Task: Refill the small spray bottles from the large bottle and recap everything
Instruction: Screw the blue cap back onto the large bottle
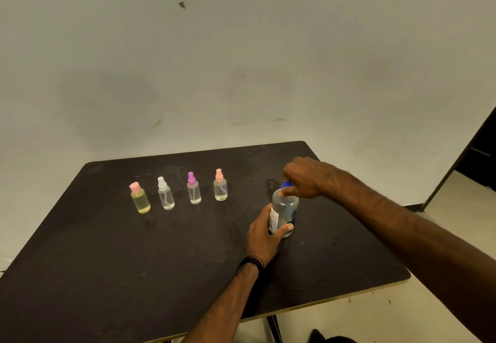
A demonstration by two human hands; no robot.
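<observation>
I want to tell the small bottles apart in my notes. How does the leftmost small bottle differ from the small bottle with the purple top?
The leftmost small bottle holds yellow liquid nearly to its shoulder; the purple-topped bottle looks clear, and its level is hard to tell. The leftmost has a wide pink cap; the other has a narrow purple spray head with a thin tube showing inside. Both stand upright, capped, in one row on the dark table, untouched by either hand.

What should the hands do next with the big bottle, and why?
Probably twist the blue cap with the right hand, which pinches it, while the left hand steadies the large bottle upright on the table. Whether that loosens or tightens it, the picture cannot tell; all four small bottles already wear their tops.
</observation>
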